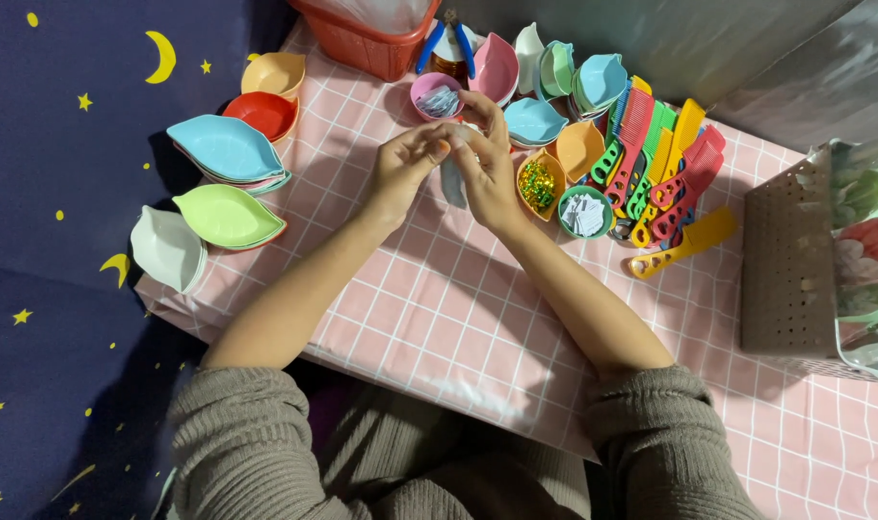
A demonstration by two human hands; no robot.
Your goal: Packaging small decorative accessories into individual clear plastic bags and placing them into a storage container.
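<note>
My left hand [407, 164] and my right hand [489, 159] meet above the pink checked tablecloth [429, 308], fingertips pinched together on a small pale grey item [454, 181] that hangs down between them. Just beyond my fingers stands a small pink bowl [435, 92] of silvery bits. To the right of my right hand sit a yellow leaf-shaped dish of small shiny pieces [539, 183] and a green cup of white paper slips [585, 214].
Leaf-shaped dishes lie at the left: blue [225, 149], green [229, 216], white [167, 248]. Red [263, 114] and orange [275, 72] bowls, a red basket [362, 43], several coloured combs [665, 173] and a brown perforated box [786, 255] ring the table.
</note>
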